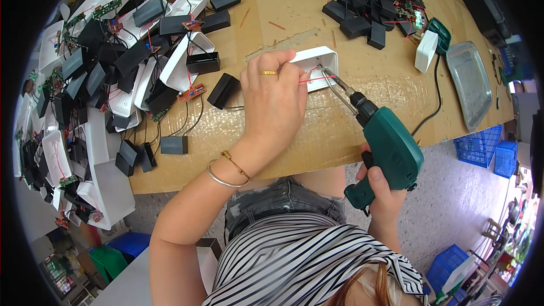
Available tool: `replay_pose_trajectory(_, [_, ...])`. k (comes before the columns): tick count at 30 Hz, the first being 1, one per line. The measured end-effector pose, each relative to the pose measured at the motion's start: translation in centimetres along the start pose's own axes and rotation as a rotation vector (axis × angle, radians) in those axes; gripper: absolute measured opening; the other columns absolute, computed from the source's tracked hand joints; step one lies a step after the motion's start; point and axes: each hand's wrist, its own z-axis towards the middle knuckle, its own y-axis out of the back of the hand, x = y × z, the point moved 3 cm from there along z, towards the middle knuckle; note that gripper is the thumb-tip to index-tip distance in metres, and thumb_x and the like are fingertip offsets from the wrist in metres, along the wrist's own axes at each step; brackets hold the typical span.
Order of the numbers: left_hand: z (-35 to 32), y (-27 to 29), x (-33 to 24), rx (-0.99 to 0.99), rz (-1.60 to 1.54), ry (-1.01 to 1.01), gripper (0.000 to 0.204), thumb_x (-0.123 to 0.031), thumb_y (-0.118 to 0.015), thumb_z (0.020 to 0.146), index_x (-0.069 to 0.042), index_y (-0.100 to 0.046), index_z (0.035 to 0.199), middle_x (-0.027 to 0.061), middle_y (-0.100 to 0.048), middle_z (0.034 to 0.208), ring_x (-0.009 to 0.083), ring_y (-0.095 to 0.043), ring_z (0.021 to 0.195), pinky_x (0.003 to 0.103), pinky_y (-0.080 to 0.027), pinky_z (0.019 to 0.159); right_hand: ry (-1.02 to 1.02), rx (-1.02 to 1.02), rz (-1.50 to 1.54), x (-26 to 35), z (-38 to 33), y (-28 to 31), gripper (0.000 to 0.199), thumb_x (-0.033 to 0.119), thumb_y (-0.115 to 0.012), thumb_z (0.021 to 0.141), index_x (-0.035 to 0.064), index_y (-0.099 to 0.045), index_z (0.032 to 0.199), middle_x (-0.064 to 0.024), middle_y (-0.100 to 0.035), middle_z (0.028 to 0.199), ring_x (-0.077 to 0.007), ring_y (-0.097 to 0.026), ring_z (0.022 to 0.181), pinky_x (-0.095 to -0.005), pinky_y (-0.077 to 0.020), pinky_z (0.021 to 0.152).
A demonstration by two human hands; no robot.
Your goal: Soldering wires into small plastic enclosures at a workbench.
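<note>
From the head camera, we see the left hand (273, 93) closed over the near-left edge of a white plastic casing (318, 62) on the cardboard-covered table (294, 0), fingers pinching a thin red wire (314, 79) at its rim. The casing lies just past the fingertips. Our right hand (381, 192) is wrapped tight around the grip of a green soldering gun (388, 147), its metal tip reaching into the casing. Black battery boxes (362, 5) lie heaped beyond.
</note>
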Motion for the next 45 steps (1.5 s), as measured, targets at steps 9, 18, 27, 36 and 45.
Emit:
replay_pose_trajectory(9, [-0.09,-0.05,-0.02,0.003,0.018,-0.01,0.015,-0.007,-0.066,0.07,-0.004,-0.053,0.077,0.0093,-0.05,0.104,0.0295,-0.046,0.097,0.042,-0.037,0.08,-0.03,0.031,-0.013,-0.15,0.1,0.16,0.053,0.022,-0.063,0.077,-0.0019,-0.046,0.12,-0.0122,-0.058,0.102,-0.013,-0.054,0.066,-0.0245,-0.0438,0.059])
replay_pose_trajectory(18, [-0.08,-0.09,-0.1,0.011,0.021,-0.009,0.015,-0.008,-0.065,0.071,-0.003,-0.052,0.077,0.0095,-0.049,0.105,0.0293,-0.045,0.097,0.042,-0.036,0.081,0.004,0.004,0.013,-0.6,-0.07,0.25,0.022,0.009,-0.061,0.081,-0.0029,-0.057,0.099,-0.0042,-0.06,0.075,-0.0104,-0.056,0.066,-0.0241,-0.0452,0.061])
replay_pose_trajectory(27, [-0.07,-0.07,-0.09,0.008,0.023,-0.004,0.015,-0.006,-0.066,0.07,-0.003,-0.052,0.076,0.0093,-0.049,0.105,0.0293,-0.045,0.098,0.042,-0.036,0.082,0.018,-0.006,0.031,-0.74,-0.03,0.24,0.02,0.007,-0.062,0.08,-0.0026,-0.057,0.097,-0.0049,-0.06,0.074,-0.0104,-0.056,0.064,-0.0238,-0.0459,0.058])
replay_pose_trajectory(36, [-0.07,0.0,-0.08,0.002,0.011,-0.001,0.016,-0.005,-0.066,0.067,-0.004,-0.052,0.076,0.0092,-0.05,0.104,0.0292,-0.046,0.098,0.042,-0.036,0.082,0.066,0.021,0.077,-0.66,0.05,0.33,0.027,0.008,-0.062,0.08,-0.005,-0.054,0.103,-0.0053,-0.059,0.073,-0.011,-0.055,0.064,-0.0241,-0.0455,0.058])
replay_pose_trajectory(45, [-0.04,0.03,-0.13,0.008,0.023,0.004,0.015,-0.007,-0.066,0.07,-0.003,-0.053,0.076,0.0092,-0.05,0.104,0.0289,-0.046,0.098,0.042,-0.037,0.081,0.029,0.006,0.045,-0.6,-0.03,0.31,0.054,0.023,-0.065,0.076,-0.0038,-0.046,0.119,-0.015,-0.058,0.104,-0.0145,-0.054,0.063,-0.0253,-0.0444,0.056])
